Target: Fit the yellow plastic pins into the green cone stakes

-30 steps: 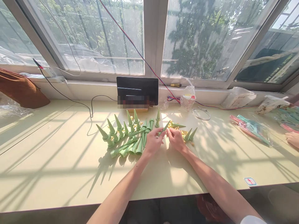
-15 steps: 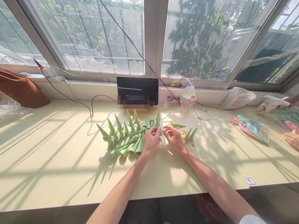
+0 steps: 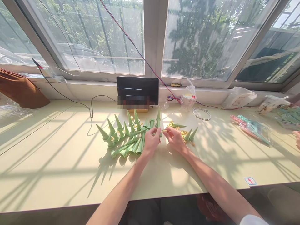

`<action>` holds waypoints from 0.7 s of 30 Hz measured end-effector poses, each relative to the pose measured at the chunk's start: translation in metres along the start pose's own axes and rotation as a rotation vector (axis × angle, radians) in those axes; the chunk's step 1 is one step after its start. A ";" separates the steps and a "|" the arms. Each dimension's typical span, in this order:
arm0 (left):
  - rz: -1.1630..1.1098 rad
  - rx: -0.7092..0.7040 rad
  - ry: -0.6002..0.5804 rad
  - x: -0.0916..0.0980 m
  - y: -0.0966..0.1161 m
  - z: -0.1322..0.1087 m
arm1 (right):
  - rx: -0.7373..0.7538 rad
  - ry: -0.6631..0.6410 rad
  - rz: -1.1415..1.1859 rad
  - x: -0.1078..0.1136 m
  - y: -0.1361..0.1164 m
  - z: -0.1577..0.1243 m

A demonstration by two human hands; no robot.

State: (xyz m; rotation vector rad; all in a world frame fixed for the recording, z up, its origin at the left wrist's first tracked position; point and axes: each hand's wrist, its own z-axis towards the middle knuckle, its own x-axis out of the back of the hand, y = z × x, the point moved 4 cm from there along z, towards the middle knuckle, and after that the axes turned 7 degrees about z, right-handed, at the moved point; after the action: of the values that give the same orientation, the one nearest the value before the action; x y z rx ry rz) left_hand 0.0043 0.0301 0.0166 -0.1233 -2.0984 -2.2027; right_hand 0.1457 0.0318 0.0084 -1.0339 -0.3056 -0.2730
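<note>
My left hand [image 3: 152, 140] is closed, fingertips pinched together, beside a green cone-topped spike [image 3: 158, 118] that rises behind it. What those fingers hold is too small to make out. Facing it, my right hand [image 3: 174, 139] pinches a small yellowish piece [image 3: 164, 130] between thumb and fingers, the two hands' fingertips nearly meeting. Left of my hands, several green cone-topped spikes [image 3: 112, 127] stand in a row, with hollow green tubes [image 3: 127, 150] lying in front. By my right hand is a pile of small yellow pieces [image 3: 184, 135] with two green cones [image 3: 193, 134].
A dark-screened device [image 3: 138, 89] stands at the back near the window. To the right are a bagged cup [image 3: 188, 99], a coiled cable [image 3: 202, 114] and bagged pink and teal items [image 3: 252, 128]. Another person's hand [image 3: 297, 137] shows at the right edge.
My hands stay almost in place, with only slight finger movement around the small yellowish piece. The other person's hand at the right has drawn mostly out of view, along with a pink item.
</note>
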 end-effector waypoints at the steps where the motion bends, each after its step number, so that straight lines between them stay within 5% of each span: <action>1: -0.002 -0.004 0.001 0.000 0.000 0.000 | -0.002 -0.008 -0.006 0.000 0.000 0.000; 21: -0.018 -0.030 -0.049 -0.004 -0.010 0.004 | -0.114 0.006 0.026 -0.004 0.011 -0.004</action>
State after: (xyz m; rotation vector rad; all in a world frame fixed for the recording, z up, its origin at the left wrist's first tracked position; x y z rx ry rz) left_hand 0.0071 0.0345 0.0060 -0.1637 -2.1005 -2.2642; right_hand 0.1469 0.0337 -0.0034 -1.1483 -0.2736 -0.2720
